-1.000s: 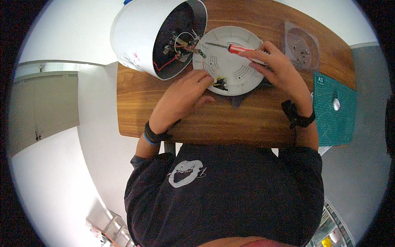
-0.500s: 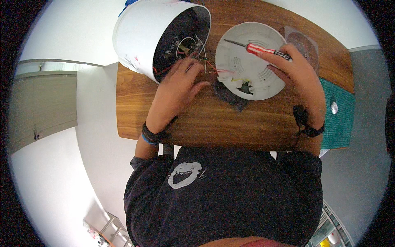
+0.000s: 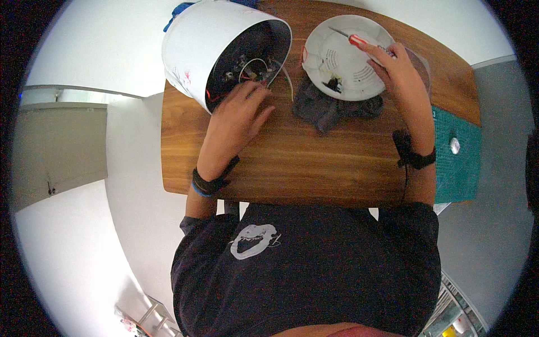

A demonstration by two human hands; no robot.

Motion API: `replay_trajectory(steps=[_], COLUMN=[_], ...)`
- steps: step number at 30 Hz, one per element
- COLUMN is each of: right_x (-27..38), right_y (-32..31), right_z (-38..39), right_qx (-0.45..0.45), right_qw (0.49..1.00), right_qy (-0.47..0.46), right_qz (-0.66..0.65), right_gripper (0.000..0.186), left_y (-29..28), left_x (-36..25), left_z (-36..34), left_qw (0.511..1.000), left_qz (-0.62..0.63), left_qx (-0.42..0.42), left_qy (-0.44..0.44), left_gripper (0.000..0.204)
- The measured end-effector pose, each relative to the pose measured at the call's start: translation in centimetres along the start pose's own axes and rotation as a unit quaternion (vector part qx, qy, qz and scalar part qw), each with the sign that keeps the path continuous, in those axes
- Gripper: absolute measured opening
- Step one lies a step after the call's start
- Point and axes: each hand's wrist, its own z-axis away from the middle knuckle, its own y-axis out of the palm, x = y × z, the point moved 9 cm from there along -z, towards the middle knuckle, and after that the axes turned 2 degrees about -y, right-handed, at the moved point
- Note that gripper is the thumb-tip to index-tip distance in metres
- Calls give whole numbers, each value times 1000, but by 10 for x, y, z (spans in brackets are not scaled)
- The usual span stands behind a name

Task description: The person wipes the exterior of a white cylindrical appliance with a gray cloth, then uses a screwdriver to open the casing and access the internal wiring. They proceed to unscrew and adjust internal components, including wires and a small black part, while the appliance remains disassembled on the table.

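Observation:
A white cylindrical housing (image 3: 188,53) lies tilted on its side at the back left, its dark interior full of wires and parts. My left hand (image 3: 236,121) reaches to its lower opening, fingers bent among the wiring and thumb apart; the fingertips are partly hidden. At the back right, my right hand (image 3: 401,78) grips a red-handled screwdriver (image 3: 353,39) over a round white plastic base (image 3: 351,64), close to its rim. The base carries a small black part (image 3: 332,83) with yellow wire. A dark grey cloth-like bundle (image 3: 314,109) lies beneath the base.
The wooden table (image 3: 303,163) has a green cutting mat (image 3: 457,174) on the right, with a small silver object (image 3: 455,146) on it. A clear tray (image 3: 424,67) is partly behind my right hand. Blue material (image 3: 177,14) shows behind the housing.
The white base has moved away and rightward with my right hand, exposing more of the dark bundle. My left hand has gone from the base to the housing's opening, which has shifted slightly right.

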Motion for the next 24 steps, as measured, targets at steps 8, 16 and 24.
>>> replay_trajectory(steps=[8, 16, 24], right_x=[-41, -11, 30], right_y=[16, 1, -63], right_z=[-21, -16, -11], right_qx=[-81, -36, -75], right_qw=[994, 996, 995], right_qy=[51, 48, 24], right_qz=[44, 70, -68], right_gripper=[37, 34, 28], left_y=[-6, -22, -6], left_x=[-3, -15, -14], left_z=[-1, -3, -6], left_qw=[999, 994, 982], left_qz=[37, -70, -177], left_qx=[5, -84, -59], left_qy=[-12, -15, -25], left_gripper=[26, 33, 38])
